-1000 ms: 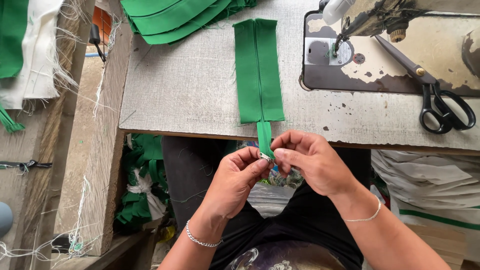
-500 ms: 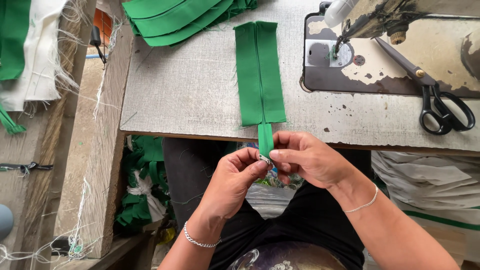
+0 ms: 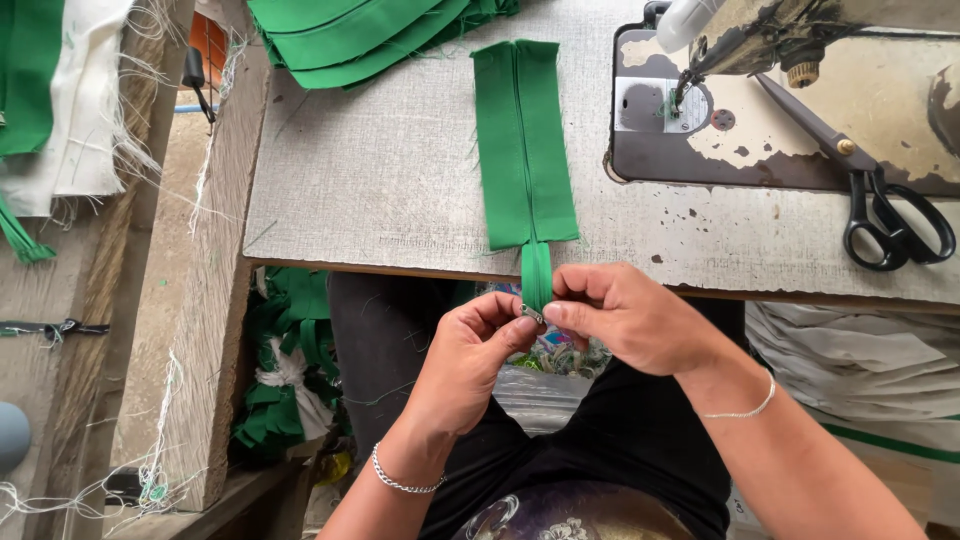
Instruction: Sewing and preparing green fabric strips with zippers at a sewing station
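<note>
A long green fabric piece with a zipper down its middle [image 3: 524,140] lies on the grey table [image 3: 380,180], its narrow zipper tail [image 3: 537,280] hanging over the front edge. My left hand [image 3: 470,360] and my right hand [image 3: 625,315] meet just below that edge. Both pinch the end of the tail, where a small metal zipper slider [image 3: 531,315] shows between the fingertips. Each wrist wears a thin bracelet.
A sewing machine [image 3: 800,90] stands at the table's right with black scissors [image 3: 880,215] on its base. Stacked green fabric pieces [image 3: 370,35] lie at the back. Green scraps [image 3: 285,370] fill the space under the table; white and green cloth [image 3: 60,100] hangs at left.
My hands have closed in a little tighter on the zipper tail's end; the fabric piece on the table has not moved.
</note>
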